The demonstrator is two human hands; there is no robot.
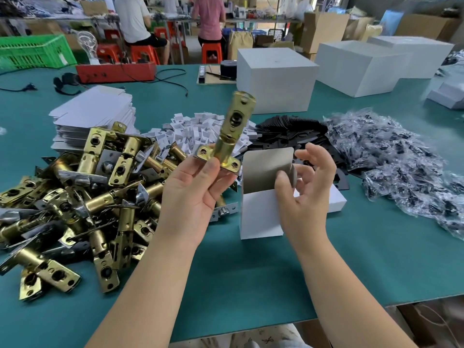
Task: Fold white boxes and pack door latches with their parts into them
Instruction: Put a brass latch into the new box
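Far beyond the hands we see a green crate [35,52], a red tray [115,72] with black cables [170,80], red stools [144,54] and two seated people [133,18].

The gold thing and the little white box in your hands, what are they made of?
The latch in the left hand looks like metal with shiny brass-coloured plating: it glints. The white box held by the right hand seems thin cardboard, grey inside.

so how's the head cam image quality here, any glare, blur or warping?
Head view: glare on the brass latch gripped by the left hand and on the latch pile; right hand holding the white box looks slightly soft; wide-angle bending at the table edges; bagged parts smeared.
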